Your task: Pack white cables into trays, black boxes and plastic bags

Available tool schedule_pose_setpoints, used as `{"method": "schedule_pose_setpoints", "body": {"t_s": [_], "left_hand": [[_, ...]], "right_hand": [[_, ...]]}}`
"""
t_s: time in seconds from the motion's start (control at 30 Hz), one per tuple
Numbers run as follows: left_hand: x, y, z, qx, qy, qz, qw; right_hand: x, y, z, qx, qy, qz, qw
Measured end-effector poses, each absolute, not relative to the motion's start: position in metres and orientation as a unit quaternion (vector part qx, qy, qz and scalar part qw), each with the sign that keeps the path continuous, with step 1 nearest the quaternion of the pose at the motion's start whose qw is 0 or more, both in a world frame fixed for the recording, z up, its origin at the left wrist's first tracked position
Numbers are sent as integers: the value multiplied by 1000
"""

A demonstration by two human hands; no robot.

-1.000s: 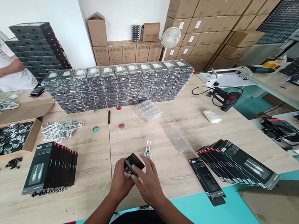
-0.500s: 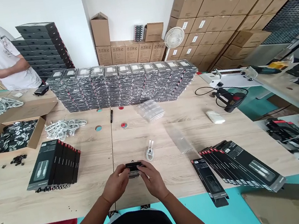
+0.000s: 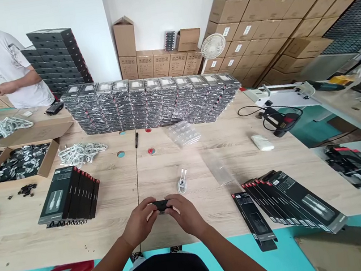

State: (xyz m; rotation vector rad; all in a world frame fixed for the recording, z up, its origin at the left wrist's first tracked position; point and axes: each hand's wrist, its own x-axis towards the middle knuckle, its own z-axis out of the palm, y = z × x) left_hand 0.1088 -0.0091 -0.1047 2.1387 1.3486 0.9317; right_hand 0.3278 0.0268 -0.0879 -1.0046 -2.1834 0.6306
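A small black box (image 3: 162,205), seen end-on, is held between both hands above the near side of the table. My left hand (image 3: 141,223) closes on its left side with thumb and fingers. On the opposite side my right hand (image 3: 185,215) grips it the same way. The box's end facing me looks covered by a black flap; its contents are hidden. Just beyond the hands lies a coiled white cable (image 3: 181,183). To the right is a fanned row of black cable boxes (image 3: 299,201), beside a flat box with an open end flap (image 3: 256,221).
Black boxes (image 3: 70,195) stand at left, near a bundle of white cables (image 3: 81,154) and a carton of small black parts (image 3: 22,163). Wrapped box stacks (image 3: 152,103) line the back. Clear plastic sleeves (image 3: 183,134) and a scanner (image 3: 280,120) lie right. A co-worker (image 3: 4,67) stands far left.
The box's end showed an opening with a raised flap; now a black face covers it. Both hands stay on the box, fingers shifted slightly. The view has moved a little.
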Motion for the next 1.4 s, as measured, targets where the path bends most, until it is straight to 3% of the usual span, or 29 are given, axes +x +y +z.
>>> {"method": "schedule_pose_setpoints", "body": {"t_s": [0.3,0.67,1.13,1.4], "left_hand": [[118,-13,-105,734,518,388,208],[104,-6,-118,830,420,329,161],[127,18,-103,661,516,439,324],[160,-1,-95,527,594,472,382]], "right_hand": [[327,29,-93,-383,-827,233,340],[336,27,-110,-321,-872,200,310],[327,32,-96,-488,-705,340,387],[340,-64,-92,-578,-562,431,404]]}}
